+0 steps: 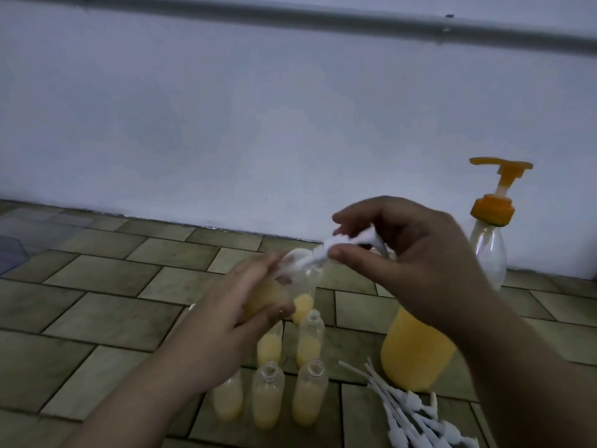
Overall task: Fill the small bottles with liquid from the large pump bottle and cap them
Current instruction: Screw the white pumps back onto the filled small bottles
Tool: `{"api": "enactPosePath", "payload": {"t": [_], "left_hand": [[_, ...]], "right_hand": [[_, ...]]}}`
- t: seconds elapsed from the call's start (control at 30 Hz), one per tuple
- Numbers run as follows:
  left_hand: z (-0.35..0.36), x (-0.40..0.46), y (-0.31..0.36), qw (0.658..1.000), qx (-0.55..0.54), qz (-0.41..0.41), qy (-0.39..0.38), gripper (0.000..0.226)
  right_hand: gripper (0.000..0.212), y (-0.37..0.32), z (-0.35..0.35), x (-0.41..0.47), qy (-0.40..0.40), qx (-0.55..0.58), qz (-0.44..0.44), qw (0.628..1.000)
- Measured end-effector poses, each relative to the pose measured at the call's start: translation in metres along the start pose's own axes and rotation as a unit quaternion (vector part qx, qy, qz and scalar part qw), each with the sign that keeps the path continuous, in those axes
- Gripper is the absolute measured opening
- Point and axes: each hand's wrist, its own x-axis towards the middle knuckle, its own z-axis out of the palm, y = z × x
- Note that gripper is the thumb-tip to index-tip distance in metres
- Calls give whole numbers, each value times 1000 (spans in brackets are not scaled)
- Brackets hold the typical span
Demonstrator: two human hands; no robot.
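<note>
White caps [420, 418] lie in a heap nearest — easy to reach. Open bottles [268, 396] wait in rows beside the pump bottle [416, 347]. The left hand [232, 321] grips one bottle [300, 279] tilted up, so the right hand [416, 263] — pinching a cap [336, 245] — can push it in.

Tiled floor [97, 279] below the hands.
Small filled bottles [268, 396] stand under the left hand [226, 321]; pump bottle [420, 347] and white cap stems [416, 415] lie beneath the right hand [420, 260].
</note>
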Motion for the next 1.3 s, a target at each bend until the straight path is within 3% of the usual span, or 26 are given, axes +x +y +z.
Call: {"api": "enactPosePath", "payload": {"t": [0.1,0.17,0.3,0.37,0.5,0.63,0.77,0.93,1.07,1.2,1.3], "left_hand": [[10,-1,4,996,-90,-17,-14,51],[15,-4,6,990,-140,-26,-21,47],[18,-8,8,970,-233,-66,-27,33],[20,-10,13,958,-274,-85,-26,27],[25,-11,20,936,-323,-131,-39,36],[24,-11,17,926,-351,-132,-42,26],[29,-12,18,919,-368,-136,-45,34],[26,-10,22,913,-384,-135,-36,32],[29,-12,24,912,-384,-141,-39,40],[28,-12,25,910,-387,-145,-34,43],[28,-12,27,912,-384,-137,-53,46]], "right_hand": [[22,0,27,1,82,115,113,984],[29,3,31,2,74,135,142,978],[44,5,27,3,26,382,161,910],[45,8,31,4,35,382,151,911],[37,10,35,6,34,336,164,927],[16,7,33,6,5,416,173,893],[37,6,33,9,6,340,196,920],[26,4,26,9,-16,454,209,866],[48,10,28,9,-2,395,223,891],[34,5,22,5,-44,459,223,859],[55,6,27,6,-2,407,224,886]]}}
